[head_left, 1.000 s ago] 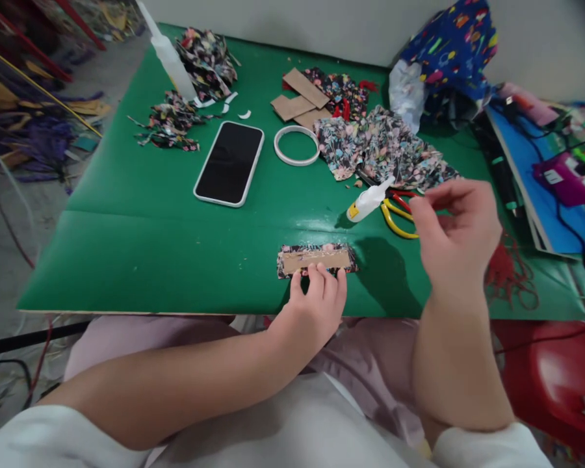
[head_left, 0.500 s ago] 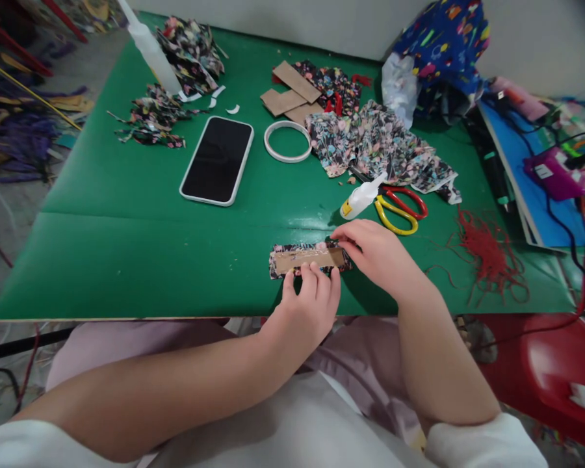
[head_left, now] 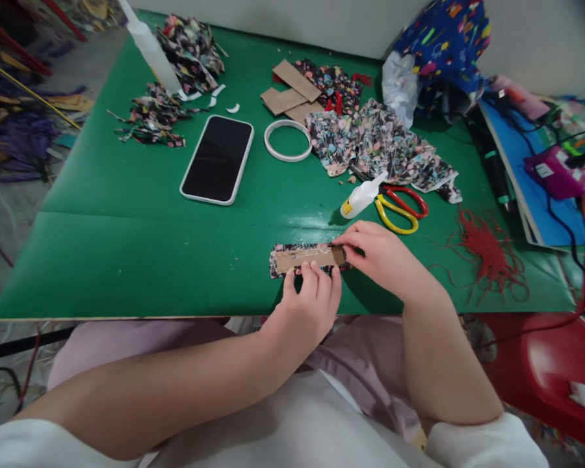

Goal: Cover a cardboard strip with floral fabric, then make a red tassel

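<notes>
In the head view, a brown cardboard strip [head_left: 309, 259] lies on a slightly larger piece of dark floral fabric [head_left: 273, 263] near the table's front edge. A shiny, glue-like line runs along the cardboard. My left hand [head_left: 306, 305] holds the strip's lower edge, its curled fingertips pressed on the fabric and cardboard. With thumb and index finger together, my right hand [head_left: 377, 257] pinches the fabric at the upper right end. Just beyond it are a small white glue bottle [head_left: 358, 200] and scissors [head_left: 397, 209] with red and yellow handles.
On the green table [head_left: 127, 253] are a phone [head_left: 218, 159], a tape roll [head_left: 268, 148], cardboard pieces [head_left: 285, 101], crumpled floral fabric [head_left: 385, 140] and fabric scraps [head_left: 158, 114]. A larger white bottle [head_left: 153, 55] stands at the far left. Red threads [head_left: 490, 253] lie at right.
My right hand has shifted slightly to the right and down along the fabric's upper edge. The left hand has stayed in nearly the same place.
</notes>
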Demonstrator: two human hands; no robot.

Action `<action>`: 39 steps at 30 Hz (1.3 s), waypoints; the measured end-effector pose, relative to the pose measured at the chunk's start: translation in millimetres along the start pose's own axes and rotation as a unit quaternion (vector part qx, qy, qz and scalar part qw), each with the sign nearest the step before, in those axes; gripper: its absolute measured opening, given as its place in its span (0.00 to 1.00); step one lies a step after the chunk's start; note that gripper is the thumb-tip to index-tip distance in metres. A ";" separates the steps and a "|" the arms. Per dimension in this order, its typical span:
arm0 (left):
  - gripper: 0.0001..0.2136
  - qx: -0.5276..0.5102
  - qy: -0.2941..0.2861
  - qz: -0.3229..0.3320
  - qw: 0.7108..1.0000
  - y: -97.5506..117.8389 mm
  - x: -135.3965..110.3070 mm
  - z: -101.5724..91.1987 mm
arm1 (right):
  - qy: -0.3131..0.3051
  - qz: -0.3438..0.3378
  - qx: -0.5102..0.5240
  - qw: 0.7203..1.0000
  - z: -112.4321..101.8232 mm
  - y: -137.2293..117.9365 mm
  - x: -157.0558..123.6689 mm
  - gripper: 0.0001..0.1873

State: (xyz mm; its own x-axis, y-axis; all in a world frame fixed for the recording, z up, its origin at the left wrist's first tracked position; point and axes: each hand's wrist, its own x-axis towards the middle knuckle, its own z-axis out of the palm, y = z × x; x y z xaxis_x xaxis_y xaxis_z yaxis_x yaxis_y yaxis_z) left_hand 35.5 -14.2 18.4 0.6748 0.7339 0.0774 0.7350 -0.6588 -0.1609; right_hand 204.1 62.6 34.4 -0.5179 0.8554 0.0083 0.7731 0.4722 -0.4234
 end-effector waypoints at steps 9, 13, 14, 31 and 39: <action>0.22 0.000 -0.005 0.001 1.000 0.1 0.2 0.0 | 0.000 0.010 0.028 1.000 -0.2 -3.2 1.3 0.06; 0.22 0.001 -0.010 0.003 1.000 -1.4 -0.5 -1.9 | 0.003 0.012 0.015 1.000 2.5 -3.3 3.6 0.06; 0.23 0.001 -0.011 0.004 1.000 -1.8 -0.6 -2.4 | 0.006 0.009 0.011 1.000 3.1 -3.2 3.8 0.06; 0.24 -0.046 -0.030 0.017 0.998 -14.3 6.3 -14.6 | 0.080 -0.080 -0.051 0.992 16.5 2.0 -7.4 0.07; 0.26 -0.084 -0.037 -0.004 0.996 -18.3 10.0 -20.4 | 0.086 -0.083 -0.055 0.991 18.0 0.8 -10.5 0.10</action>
State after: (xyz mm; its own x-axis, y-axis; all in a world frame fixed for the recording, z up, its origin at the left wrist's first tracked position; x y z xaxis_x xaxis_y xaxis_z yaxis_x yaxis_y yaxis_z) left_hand 30.2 1.8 42.2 0.6672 0.7448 0.0038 0.7448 -0.6672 0.0059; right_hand 203.6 50.1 17.6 -0.5776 0.7838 0.2282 0.7229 0.6210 -0.3030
